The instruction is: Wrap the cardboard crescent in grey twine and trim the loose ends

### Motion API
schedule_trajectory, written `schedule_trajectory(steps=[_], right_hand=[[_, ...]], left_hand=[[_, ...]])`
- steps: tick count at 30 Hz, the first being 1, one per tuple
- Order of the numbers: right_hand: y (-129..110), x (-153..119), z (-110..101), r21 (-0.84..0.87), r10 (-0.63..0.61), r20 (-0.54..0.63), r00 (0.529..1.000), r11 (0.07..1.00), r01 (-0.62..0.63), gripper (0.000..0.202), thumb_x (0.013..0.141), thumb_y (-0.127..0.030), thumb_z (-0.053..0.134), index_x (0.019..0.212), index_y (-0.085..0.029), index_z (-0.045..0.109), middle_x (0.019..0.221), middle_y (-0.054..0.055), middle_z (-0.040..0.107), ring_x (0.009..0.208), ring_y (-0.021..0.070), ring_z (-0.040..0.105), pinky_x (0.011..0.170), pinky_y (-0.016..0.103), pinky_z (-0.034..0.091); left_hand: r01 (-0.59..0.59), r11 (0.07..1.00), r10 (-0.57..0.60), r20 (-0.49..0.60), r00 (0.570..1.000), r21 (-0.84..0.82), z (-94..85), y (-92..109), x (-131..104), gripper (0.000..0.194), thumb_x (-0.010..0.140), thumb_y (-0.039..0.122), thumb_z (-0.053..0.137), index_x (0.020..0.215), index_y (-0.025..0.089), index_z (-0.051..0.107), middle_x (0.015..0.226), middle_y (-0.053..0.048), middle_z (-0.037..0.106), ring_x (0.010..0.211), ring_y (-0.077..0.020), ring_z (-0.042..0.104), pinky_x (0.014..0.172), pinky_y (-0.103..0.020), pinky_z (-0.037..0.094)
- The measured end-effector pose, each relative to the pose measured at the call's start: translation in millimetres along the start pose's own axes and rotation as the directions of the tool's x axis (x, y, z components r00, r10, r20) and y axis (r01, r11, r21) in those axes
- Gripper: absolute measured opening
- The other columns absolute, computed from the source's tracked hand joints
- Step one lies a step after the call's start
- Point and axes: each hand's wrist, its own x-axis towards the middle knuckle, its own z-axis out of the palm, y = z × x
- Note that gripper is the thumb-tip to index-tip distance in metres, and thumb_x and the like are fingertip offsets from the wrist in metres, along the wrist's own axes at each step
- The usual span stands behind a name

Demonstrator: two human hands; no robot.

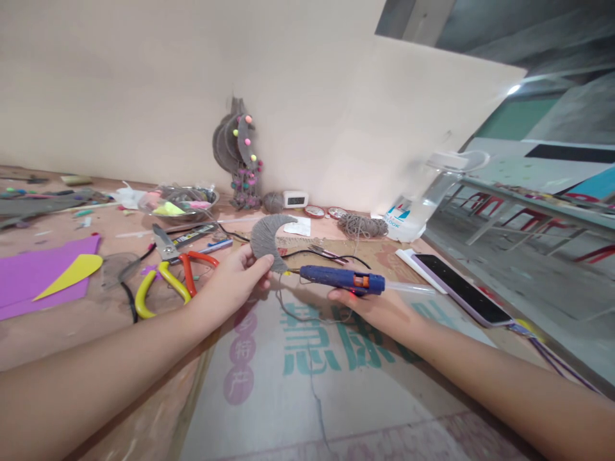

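My left hand [247,274] pinches the lower end of a crescent moon wrapped in grey yarn [266,242], holding it upright above the printed cardboard. In my right hand [358,304] is a blue hot glue gun [331,276], its nozzle pointing left at the crescent's lower tip; I cannot tell whether it touches. A clear glue stick [408,287] sticks out of the gun's rear, and a small red light glows near my fingers. From the crescent, a loose strand of grey yarn [307,318] loops down across the cardboard.
Yellow-handled scissors [163,285] and red-handled pliers [189,272] lie left of my left hand, near purple sheets [48,275]. A phone [461,288] lies at right. Behind stand a yarn bundle [362,225], a plastic jug [432,192] and a pom-pom-trimmed grey ornament [235,147].
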Motion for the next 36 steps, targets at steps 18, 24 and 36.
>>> schedule_trajectory(steps=[18, 24, 36], right_hand=[[12, 1, -4, -0.040, -0.089, -0.004, 0.996, 0.995, 0.089, 0.028, 0.069, -0.047, 0.066, 0.079, -0.023, 0.058, 0.079, 0.001, 0.066, 0.077, 0.0200, 0.063, 0.070, 0.030, 0.053], [10, 1, -1, 0.025, -0.084, 0.030, 0.996, 0.996, 0.083, 0.028, 0.068, -0.044, 0.067, 0.080, -0.022, 0.055, 0.077, 0.001, 0.065, 0.076, 0.0190, 0.063, 0.069, 0.029, 0.052], [7, 1, 1, 0.097, -0.068, 0.051, 0.996, 0.993, 0.063, 0.026, 0.068, -0.039, 0.068, 0.087, -0.025, 0.059, 0.087, 0.000, 0.071, 0.085, 0.0213, 0.067, 0.076, 0.028, 0.055]], left_hand=[[-0.006, 0.999, 0.006, -0.027, 1.000, -0.035, -2.7, -3, 1, 0.022, 0.079, 0.036, 0.060, 0.079, 0.017, 0.050, 0.058, 0.006, 0.052, 0.047, -0.0049, 0.046, 0.043, -0.015, 0.034], [0.001, 1.000, -0.002, -0.025, 1.000, -0.025, -1.3, -1, 0, 0.022, 0.078, 0.036, 0.060, 0.077, 0.017, 0.050, 0.057, 0.006, 0.052, 0.046, -0.0052, 0.045, 0.042, -0.015, 0.034], [0.021, 0.996, -0.022, -0.015, 1.000, -0.089, -0.7, -5, 1, 0.022, 0.075, 0.035, 0.064, 0.076, 0.017, 0.051, 0.058, 0.005, 0.053, 0.047, -0.0056, 0.047, 0.045, -0.017, 0.037]])
